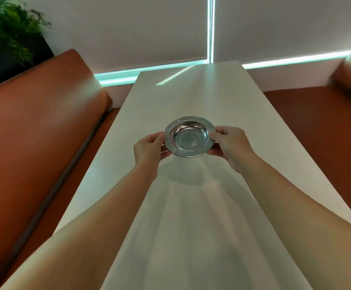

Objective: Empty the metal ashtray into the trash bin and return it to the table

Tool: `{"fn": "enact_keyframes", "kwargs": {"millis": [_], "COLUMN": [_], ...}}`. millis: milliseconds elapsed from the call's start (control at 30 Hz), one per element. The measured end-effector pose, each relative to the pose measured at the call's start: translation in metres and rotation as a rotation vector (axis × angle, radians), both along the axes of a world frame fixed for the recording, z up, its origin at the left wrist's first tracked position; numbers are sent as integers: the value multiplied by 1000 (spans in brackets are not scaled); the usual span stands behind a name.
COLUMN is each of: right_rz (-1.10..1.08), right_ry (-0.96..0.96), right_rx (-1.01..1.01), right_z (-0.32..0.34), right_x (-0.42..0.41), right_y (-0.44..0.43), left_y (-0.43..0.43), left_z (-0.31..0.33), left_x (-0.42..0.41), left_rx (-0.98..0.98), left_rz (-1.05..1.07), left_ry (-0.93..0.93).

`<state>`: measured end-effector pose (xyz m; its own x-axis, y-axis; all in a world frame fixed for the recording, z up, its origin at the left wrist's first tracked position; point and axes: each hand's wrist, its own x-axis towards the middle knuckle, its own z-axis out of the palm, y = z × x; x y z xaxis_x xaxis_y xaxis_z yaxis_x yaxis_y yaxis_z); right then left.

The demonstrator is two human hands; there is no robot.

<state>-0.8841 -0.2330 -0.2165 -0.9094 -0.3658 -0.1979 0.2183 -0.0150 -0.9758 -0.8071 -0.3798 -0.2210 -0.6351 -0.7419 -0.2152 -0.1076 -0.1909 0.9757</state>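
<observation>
Bare forearms reach out from the bottom of the frame over a long white table (191, 237), a person holding a metal ashtray (189, 136) between both hands above the middle of the tabletop. The left hand (150, 147) pinches the dish's wide flat rim on its left side, thumb on top and fingers curled beneath; the right hand (230, 143) grips the opposite side of the rim the same way. The round, shallow dish sits level and upright, its polished bowl facing the camera; a faint pale mark shows on its bottom, too blurred to tell what it is. A soft round shadow lies on the table just nearer than the dish, which appears raised off the surface. Orange-brown upholstered benches flank the table, one bench (34, 132) along the left and another bench (327, 105) along the right. Beyond the table's far end, pale roller blinds (128, 28) cover the windows, thin strips of cyan light glowing along their lower edges and between them. A leafy green plant (7, 28) stands in the far left corner.
</observation>
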Motion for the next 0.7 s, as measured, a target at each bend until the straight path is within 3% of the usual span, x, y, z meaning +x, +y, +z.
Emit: {"fn": "enact_keyframes", "kwargs": {"millis": [267,700], "right_rz": [-2,-43], "right_ry": [-27,42], "right_rx": [246,340], "right_z": [-55,-76], "right_x": [-68,-88], "right_y": [-31,-43], "left_y": [-36,-48], "left_z": [-54,-76], "left_x": [-63,-87], "left_rx": [-72,-144], "left_rz": [-46,-25], "left_ry": [-135,-179]}}
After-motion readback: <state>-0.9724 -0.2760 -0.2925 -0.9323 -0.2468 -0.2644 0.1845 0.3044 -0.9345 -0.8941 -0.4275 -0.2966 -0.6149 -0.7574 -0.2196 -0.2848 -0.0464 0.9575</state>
